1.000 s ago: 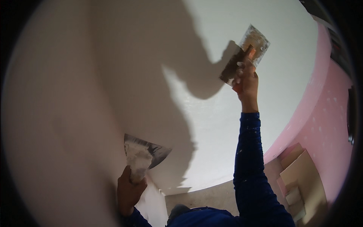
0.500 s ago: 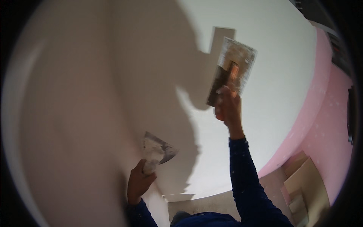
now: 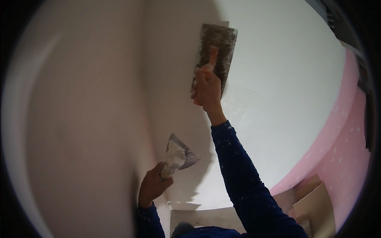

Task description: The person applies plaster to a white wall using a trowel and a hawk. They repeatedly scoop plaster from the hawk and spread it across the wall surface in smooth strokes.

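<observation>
1. Head view: against the earlier frames, the right hand (image 3: pixel 207 88) is seen further left along the white wall (image 3: pixel 285 91), and the plastering trowel (image 3: pixel 214 53) it carries has been turned from slanted to nearly upright, its blade now crossing the edge where shadow meets light.
2. The right hand is closed in a fist around the trowel's orange handle (image 3: pixel 208 70); the grey, plaster-smeared blade is held flat against the wall, above the hand.
3. The left hand (image 3: pixel 152 184) has been shifted rightward and a little lower; its fingers are wrapped around the handle of a putty knife (image 3: pixel 181 152), which is tilted up to the right.
4. A lump of white plaster (image 3: pixel 174 158) is carried on the putty knife's blade, near the handle.
5. A pink wall (image 3: pixel 341 146) with pale specks is seen at the right, and beige boards (image 3: pixel 313 202) lie at its foot in the lower right corner.
6. The wall's left half is covered by shadow.
</observation>
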A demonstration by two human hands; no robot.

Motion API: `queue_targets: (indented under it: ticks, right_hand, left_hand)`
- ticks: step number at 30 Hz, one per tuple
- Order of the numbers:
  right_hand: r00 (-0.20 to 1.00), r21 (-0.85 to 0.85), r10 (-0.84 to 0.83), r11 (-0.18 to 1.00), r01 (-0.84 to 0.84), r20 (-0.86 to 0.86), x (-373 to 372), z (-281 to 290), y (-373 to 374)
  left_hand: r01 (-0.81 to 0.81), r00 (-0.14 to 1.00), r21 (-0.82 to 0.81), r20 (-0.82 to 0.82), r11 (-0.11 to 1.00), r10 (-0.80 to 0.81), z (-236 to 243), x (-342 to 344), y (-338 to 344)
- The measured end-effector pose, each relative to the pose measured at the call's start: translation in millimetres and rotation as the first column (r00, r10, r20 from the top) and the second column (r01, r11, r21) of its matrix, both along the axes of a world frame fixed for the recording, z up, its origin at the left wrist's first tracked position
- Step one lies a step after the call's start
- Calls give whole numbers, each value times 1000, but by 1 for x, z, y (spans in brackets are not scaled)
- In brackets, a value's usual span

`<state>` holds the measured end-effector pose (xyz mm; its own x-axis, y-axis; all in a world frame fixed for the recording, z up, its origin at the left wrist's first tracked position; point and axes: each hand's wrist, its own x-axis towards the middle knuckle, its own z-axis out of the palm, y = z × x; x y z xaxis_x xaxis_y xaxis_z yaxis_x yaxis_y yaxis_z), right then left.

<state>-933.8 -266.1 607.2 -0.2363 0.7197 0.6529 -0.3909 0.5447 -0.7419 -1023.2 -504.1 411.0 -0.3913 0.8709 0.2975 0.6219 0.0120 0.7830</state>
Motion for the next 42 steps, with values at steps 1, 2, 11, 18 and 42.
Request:
queue_targets:
  ticks: [1, 2, 11, 18, 42]
  right_hand:
    - [1000, 0, -8, 1000, 8, -13, -1, -2, 2]
    - [999, 0, -33, 999, 33, -33, -1, -3, 5]
    - [952, -97, -224, 973, 208, -208, 111, -17, 88]
    - [875, -246, -326, 937, 248, -358, 227, -52, 167]
    - [998, -148, 22, 989, -12, 67, 28, -125, 64]
  left_hand:
    - [-11, 1000, -8, 18, 1000, 11, -1, 1, 0]
    - [-19, 999, -10, 28, 1000, 19, -2, 1, 0]
    - [-50, 999, -48, -1, 998, 50, -22, 2, 29]
    - [36, 999, 32, 33, 999, -37, -43, -19, 58]
    - [89, 944, 112, 306, 990, -120, -28, 15, 40]
